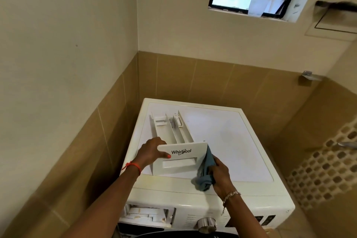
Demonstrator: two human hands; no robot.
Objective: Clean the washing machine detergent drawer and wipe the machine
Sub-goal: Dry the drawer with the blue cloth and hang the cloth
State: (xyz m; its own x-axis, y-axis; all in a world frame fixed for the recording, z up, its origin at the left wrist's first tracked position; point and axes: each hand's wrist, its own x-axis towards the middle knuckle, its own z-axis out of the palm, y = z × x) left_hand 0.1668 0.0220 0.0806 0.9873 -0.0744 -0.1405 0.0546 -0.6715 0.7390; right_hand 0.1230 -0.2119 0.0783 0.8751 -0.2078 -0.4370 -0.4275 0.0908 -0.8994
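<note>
Detergent drawer [170,131] lying atop washing machine [222,141], left hand [151,152] gripping drawer's front panel, right hand [220,174] clutching blue cloth [205,172] beside drawer's right edge

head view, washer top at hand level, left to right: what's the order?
left hand → white plastic Whirlpool detergent drawer → crumpled blue cloth → right hand

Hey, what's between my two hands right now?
In the head view, the front panel of the detergent drawer lies between them: the left hand grips its left end, the right hand holds a blue cloth by its right edge.
</note>
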